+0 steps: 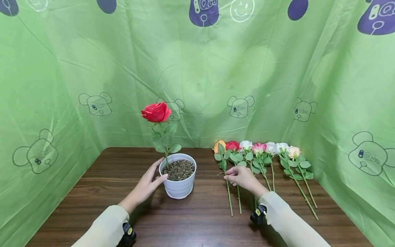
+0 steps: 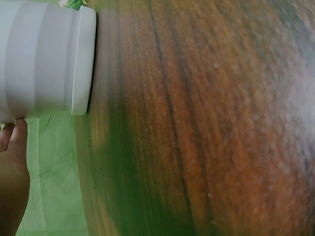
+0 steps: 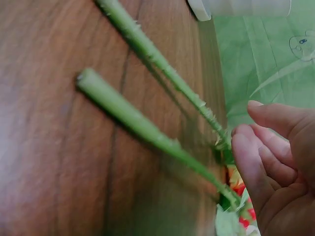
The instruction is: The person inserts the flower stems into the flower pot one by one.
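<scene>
A white flowerpot [image 1: 180, 187] filled with dark soil [image 1: 180, 171] holds one upright red rose [image 1: 156, 112]. Against the pot's left side rests my left hand [image 1: 148, 181], thumb at the near rim and fingers extended along the side; the left wrist view shows fingertips touching the pot wall [image 2: 37, 64]. To the right, my right hand [image 1: 242, 177] is at the stem of the orange rose [image 1: 219, 146], the leftmost of those lying down. In the right wrist view the thumb and index finger stand slightly apart, right beside the thorny green stem [image 3: 167, 69].
Right of the orange rose lie another red rose [image 1: 232, 146], a pink rose [image 1: 259, 148], several white roses [image 1: 246, 145] and a peach rose [image 1: 294, 152], blossoms toward the back. Green printed cloth [image 1: 203, 75] surrounds the dark wooden table [image 1: 197, 223].
</scene>
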A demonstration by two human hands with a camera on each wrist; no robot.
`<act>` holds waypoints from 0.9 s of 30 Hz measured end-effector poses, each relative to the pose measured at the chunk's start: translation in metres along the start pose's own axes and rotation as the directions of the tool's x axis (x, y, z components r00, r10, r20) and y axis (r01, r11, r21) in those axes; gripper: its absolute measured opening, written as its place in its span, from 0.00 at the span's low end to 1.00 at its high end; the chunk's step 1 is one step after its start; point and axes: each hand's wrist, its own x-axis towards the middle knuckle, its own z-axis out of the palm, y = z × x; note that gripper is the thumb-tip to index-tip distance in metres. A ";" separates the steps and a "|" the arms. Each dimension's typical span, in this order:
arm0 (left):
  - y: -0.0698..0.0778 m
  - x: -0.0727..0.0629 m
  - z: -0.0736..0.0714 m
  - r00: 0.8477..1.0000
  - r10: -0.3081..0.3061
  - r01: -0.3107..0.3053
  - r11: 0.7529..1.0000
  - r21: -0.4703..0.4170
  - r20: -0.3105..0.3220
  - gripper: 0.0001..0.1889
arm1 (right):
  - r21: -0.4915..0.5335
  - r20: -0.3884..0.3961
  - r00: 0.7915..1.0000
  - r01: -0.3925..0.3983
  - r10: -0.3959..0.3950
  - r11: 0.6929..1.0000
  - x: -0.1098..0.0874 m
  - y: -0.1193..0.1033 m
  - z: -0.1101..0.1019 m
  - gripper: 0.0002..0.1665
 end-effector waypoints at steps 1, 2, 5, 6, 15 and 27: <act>0.000 0.000 0.000 1.000 -0.001 0.001 1.000 0.002 -0.001 0.35 | 0.013 0.000 1.000 -0.014 0.014 1.000 -0.001 0.001 0.000 0.16; 0.001 0.000 0.000 1.000 -0.002 0.002 1.000 0.002 0.000 0.35 | 0.026 0.003 1.000 -0.025 0.025 0.999 -0.002 0.003 0.000 0.16; 0.002 0.000 0.000 1.000 0.000 0.000 1.000 0.005 0.000 0.35 | 0.056 0.012 0.999 -0.054 0.053 0.997 -0.004 0.007 0.000 0.16; 0.002 0.000 0.000 1.000 0.000 0.000 1.000 0.003 0.000 0.36 | 0.060 0.017 0.998 -0.060 0.060 0.996 -0.004 0.007 0.000 0.16; 0.001 0.000 0.000 1.000 0.008 -0.008 1.000 -0.007 0.001 0.35 | 0.112 0.077 0.988 -0.143 0.135 0.983 -0.009 0.010 0.002 0.18; -0.001 0.000 0.001 1.000 0.012 -0.012 1.000 -0.020 0.001 0.35 | 0.191 0.131 0.980 -0.173 0.149 0.966 -0.003 0.017 0.006 0.16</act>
